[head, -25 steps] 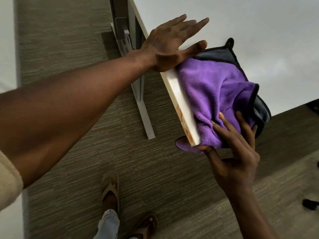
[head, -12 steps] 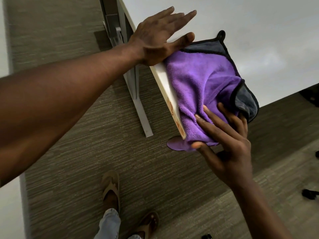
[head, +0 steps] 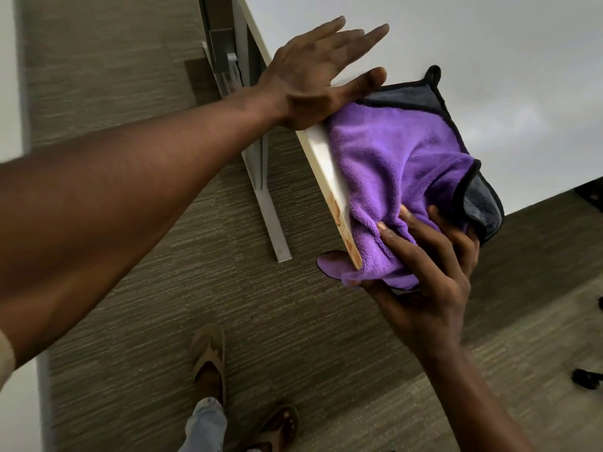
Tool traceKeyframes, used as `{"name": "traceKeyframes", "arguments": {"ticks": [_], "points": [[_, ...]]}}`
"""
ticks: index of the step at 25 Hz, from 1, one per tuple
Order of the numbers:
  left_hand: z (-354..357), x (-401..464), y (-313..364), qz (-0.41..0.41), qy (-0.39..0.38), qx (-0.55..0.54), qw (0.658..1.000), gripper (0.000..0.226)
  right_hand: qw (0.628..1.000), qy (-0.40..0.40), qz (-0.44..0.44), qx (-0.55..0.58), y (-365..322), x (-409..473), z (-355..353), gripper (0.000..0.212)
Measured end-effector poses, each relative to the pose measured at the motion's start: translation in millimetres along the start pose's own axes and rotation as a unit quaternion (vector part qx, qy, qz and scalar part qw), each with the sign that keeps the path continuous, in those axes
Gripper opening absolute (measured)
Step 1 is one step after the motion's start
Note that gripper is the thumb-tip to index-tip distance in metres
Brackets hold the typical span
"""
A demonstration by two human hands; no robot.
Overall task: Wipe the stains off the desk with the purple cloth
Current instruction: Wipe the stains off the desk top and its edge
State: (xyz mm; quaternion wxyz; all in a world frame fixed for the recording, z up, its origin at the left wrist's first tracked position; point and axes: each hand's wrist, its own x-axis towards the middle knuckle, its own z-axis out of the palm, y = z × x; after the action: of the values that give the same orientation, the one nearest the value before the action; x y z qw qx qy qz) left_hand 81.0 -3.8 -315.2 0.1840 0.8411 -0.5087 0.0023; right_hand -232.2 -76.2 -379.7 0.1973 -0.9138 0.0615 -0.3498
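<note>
The purple cloth (head: 401, 164), grey-backed with a black hem, lies bunched over the near corner of the white desk (head: 473, 44). A flap of it hangs under the corner. My right hand (head: 430, 272) grips the cloth at the corner, fingers on top and thumb below. My left hand (head: 316, 76) rests flat on the desk's edge with fingers spread, its thumb touching the cloth's far end. Orange-brown stains (head: 339, 216) streak the desk's pale side edge beside the cloth.
The desk's white metal leg (head: 264, 184) stands on grey-brown carpet below the edge. My feet in sandals (head: 208, 357) are on the carpet near the bottom. Small dark objects (head: 587, 378) lie on the floor at the right.
My right hand has slid further up onto the cloth at the corner and bunched it tighter. My left hand has stayed flat on the desk's edge.
</note>
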Motion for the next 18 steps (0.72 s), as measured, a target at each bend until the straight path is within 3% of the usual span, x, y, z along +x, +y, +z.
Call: {"name": "traceKeyframes", "arguments": {"ticks": [5, 10, 18], "points": [[-0.5, 1.2, 0.1, 0.005, -0.002, 0.002, 1.0, 0.076, 1.0, 0.002, 0.01, 0.02, 0.0, 0.2, -1.5, 0.059], [-0.9, 0.5, -0.1, 0.003, -0.003, 0.005, 1.0, 0.075, 0.998, 0.065, 0.015, 0.021, -11.7, -1.6, 15.6, 0.044], [-0.3, -0.1, -0.4, 0.005, -0.004, 0.001, 1.0, 0.075, 0.997, 0.073, 0.013, 0.019, -15.5, 0.3, 16.7, 0.039]]}}
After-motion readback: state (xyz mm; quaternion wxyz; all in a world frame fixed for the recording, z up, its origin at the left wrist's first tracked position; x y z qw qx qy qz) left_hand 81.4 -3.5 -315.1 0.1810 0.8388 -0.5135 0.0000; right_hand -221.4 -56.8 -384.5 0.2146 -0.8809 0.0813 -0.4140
